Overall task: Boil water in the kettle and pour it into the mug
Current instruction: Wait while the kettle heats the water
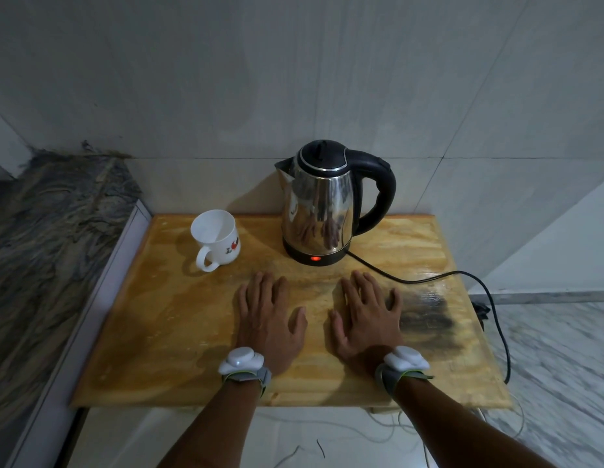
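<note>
Head view: the fingers of both hands lie flat and loosely spread on the wooden table [158, 332], palms down, holding nothing. The left hand [268, 327] and right hand [368, 322] rest side by side, a small gap between the thumbs, each wrist wearing a white sensor on a grey strap.

Just beyond the fingertips stands the kettle [319, 204], upright on its black base with a red light [315, 258] glowing, so it is probably heating. Its lid is shut, spout to the left, handle [381, 194] to the right. A black cord [462, 275] runs from the base across the table and over the right edge.

The mug [216, 239] stands left of the kettle, apart from it, and looks empty; its handle faces the person.

The kettle's steel wall is smooth, slick and likely to be hot; filled, it should be fairly heavy. The black handle is the only safe hold, best suited to the right hand. The mug is light, rigid and breakable, so it may need steadying by its handle while pouring.
</note>
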`<state>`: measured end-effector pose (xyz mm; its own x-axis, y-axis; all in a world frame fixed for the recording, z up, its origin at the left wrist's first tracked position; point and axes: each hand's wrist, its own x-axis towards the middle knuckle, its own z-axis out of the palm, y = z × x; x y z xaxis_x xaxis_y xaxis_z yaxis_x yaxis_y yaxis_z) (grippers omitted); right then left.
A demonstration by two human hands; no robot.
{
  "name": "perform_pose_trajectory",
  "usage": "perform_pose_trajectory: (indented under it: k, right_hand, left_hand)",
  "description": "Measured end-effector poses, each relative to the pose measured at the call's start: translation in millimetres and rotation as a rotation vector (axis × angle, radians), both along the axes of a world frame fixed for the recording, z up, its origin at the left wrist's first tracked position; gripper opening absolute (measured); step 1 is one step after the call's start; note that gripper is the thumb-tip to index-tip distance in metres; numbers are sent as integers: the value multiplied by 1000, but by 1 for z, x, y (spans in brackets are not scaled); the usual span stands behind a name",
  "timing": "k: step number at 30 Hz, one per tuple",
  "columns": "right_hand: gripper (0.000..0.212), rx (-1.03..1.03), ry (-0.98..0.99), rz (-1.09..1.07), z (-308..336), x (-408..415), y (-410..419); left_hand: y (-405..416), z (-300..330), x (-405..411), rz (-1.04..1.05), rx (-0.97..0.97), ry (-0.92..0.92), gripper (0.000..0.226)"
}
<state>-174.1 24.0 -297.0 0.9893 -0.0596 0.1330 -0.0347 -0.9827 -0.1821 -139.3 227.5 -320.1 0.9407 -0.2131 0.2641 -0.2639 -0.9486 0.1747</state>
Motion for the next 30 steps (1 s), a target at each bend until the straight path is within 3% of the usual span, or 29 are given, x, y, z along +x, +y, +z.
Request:
perform_pose_trajectory:
  k: [30]
  right_hand:
    - [70,-10,6,1,-6,3,-2]
  left_hand:
    - [1,-5,2,-31,6,-8,62]
